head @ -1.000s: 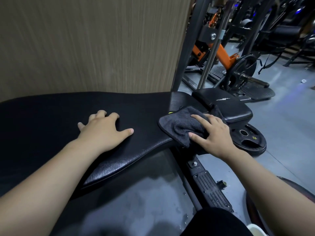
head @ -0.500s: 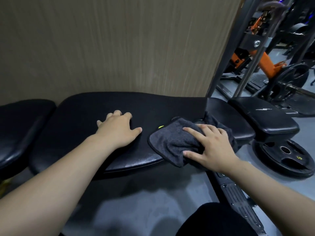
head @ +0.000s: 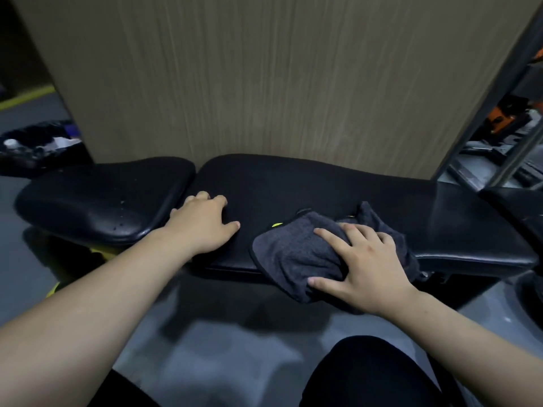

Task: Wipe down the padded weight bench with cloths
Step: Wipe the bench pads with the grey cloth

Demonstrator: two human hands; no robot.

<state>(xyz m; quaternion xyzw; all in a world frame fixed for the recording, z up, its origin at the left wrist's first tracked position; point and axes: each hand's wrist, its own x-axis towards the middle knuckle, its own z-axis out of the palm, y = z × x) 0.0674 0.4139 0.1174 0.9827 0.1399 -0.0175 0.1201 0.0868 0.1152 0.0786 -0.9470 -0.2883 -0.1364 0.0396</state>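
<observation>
A person is looking down at a black padded weight bench (head: pixel 323 186) that is running left to right in front of a tall wood-grain panel (head: pixel 264 77). The bench is showing two cushions: a long back pad in the middle and to the right, and a shorter seat pad (head: pixel 97 201) at its left end, with a narrow gap between them. The left hand (head: pixel 202 227) is resting palm down on the left end of the long pad, just beside that gap, with its fingers relaxed and spread and nothing in its grasp. The right hand (head: pixel 364 268) is lying open on a dark grey cloth (head: pixel 291 254), pressing it down with fingers spread and the thumb stretching along the cloth's near side. The cloth is sitting bunched on the front edge of the long pad, about midway along it, and its lower folds are hanging over that edge toward the person. A small yellow-green mark (head: pixel 277 225) is peeking out at the cloth's far left corner; what it is cannot be told. Both bare forearms are reaching in from the bottom corners. A knee in black clothing (head: pixel 367 374) is showing below the right arm, above a grey floor (head: pixel 205 348). Past the bench's right end a grey metal upright (head: pixel 493 92) is slanting upward, with blurred gym equipment behind it. Beyond the left end, a dark heap of blurred items (head: pixel 38 148) is lying on the floor.
</observation>
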